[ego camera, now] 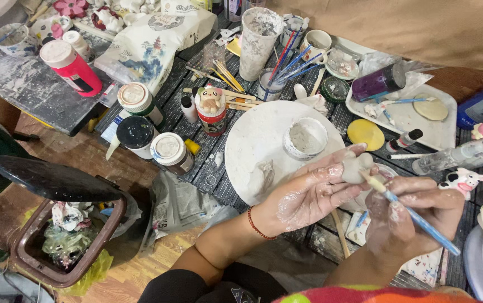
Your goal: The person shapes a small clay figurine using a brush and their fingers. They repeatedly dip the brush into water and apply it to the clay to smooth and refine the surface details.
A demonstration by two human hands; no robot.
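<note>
Left hand point(308, 193), smeared white, palm up over the near edge of the table point(208, 174). Its fingertips pinch a small pale figurine point(355, 166), held just above the table beside the round white board point(252, 140). A red cord sits on that wrist.

Right hand point(412, 210) closed around a blue-handled brush point(415, 219), fingers pressed together on the shaft. The brush tip touches the figurine's lower right side.

On the white board: a small tub of grey-white paste point(305, 138), open, and a grey lump point(262, 174) near the board's front edge.

Left of the board, a cluster of jars with crusted lids point(168, 150), one with a black lid point(135, 133). A red-banded jar point(211, 115) stands upright with a little painted animal on top. A pink bottle point(73, 67) lies tilted farther left.

Behind the board: a tall white cup point(259, 39) and a smaller cup holding blue brushes point(270, 84).

Right side: a yellow disc point(366, 134), a white tray point(443, 126) with a purple bottle point(377, 84) lying at its back edge, a small cow figure point(465, 181).

Floor, lower left: a brown bin point(56, 224), lid up, holding crumpled waste.
</note>
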